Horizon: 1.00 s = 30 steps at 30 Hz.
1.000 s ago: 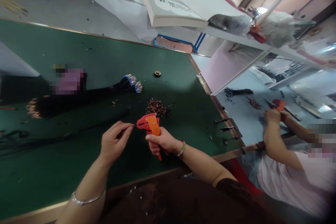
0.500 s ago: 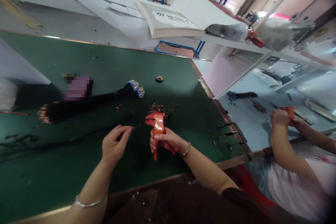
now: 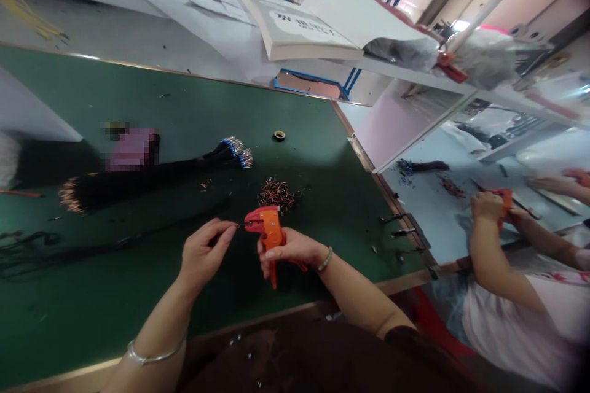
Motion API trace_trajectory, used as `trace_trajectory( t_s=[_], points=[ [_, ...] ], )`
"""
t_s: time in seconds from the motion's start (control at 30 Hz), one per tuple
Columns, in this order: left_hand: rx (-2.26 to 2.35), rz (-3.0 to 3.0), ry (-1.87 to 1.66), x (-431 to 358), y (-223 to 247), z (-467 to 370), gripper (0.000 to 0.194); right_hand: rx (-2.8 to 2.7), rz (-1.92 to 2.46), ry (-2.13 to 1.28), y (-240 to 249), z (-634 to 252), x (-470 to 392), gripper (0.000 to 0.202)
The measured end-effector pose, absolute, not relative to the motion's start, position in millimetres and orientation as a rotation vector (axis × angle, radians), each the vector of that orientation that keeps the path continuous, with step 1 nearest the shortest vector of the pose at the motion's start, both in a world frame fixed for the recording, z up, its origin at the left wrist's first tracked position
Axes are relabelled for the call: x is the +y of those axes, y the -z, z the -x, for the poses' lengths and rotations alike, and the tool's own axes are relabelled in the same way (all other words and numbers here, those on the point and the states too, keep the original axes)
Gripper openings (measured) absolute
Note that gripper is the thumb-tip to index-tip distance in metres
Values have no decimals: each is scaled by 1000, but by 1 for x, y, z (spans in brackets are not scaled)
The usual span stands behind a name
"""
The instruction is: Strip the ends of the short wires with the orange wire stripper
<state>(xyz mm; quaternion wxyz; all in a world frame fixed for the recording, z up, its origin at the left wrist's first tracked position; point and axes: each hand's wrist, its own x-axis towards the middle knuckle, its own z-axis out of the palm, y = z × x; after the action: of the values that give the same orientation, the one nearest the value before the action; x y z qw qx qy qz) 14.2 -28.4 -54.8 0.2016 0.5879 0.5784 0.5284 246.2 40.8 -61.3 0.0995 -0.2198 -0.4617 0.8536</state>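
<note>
My left hand pinches a thin dark wire between thumb and fingertips. The wire's end is at the jaws of a red and orange wire stripper. Wrapped round the stripper's handles is my right hand. Just beyond the tool lies a pile of small copper-coloured bits. A long bundle of black wires rests on the green mat, with copper-coloured ends at the left and silver and blue ends at the right.
A small tape roll sits behind the pile. Loose black cables lie at left, near a blurred pink item. A shelf with a thick book spans the back. At right, a person's hands hold another orange tool.
The stripper in my right hand has moved slightly left and turned, and its jaws now meet the wire in my left hand. At far right, another hand with a red tool has come into view.
</note>
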Motion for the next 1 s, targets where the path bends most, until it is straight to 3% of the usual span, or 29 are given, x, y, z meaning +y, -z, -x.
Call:
trace_trajectory(
  t_s=[0.5,0.7,1.0],
  points=[
    [1566,-1651,-1432,-30,55,-14,22,-1507,755,-2396,52,-246,38,45],
    [1560,-1640,-1422,-30,52,-13,22,-1468,835,-2382,47,-244,36,57],
    [1564,-1616,-1433,-31,53,-12,21,-1481,926,-2275,46,-236,27,58]
  ],
)
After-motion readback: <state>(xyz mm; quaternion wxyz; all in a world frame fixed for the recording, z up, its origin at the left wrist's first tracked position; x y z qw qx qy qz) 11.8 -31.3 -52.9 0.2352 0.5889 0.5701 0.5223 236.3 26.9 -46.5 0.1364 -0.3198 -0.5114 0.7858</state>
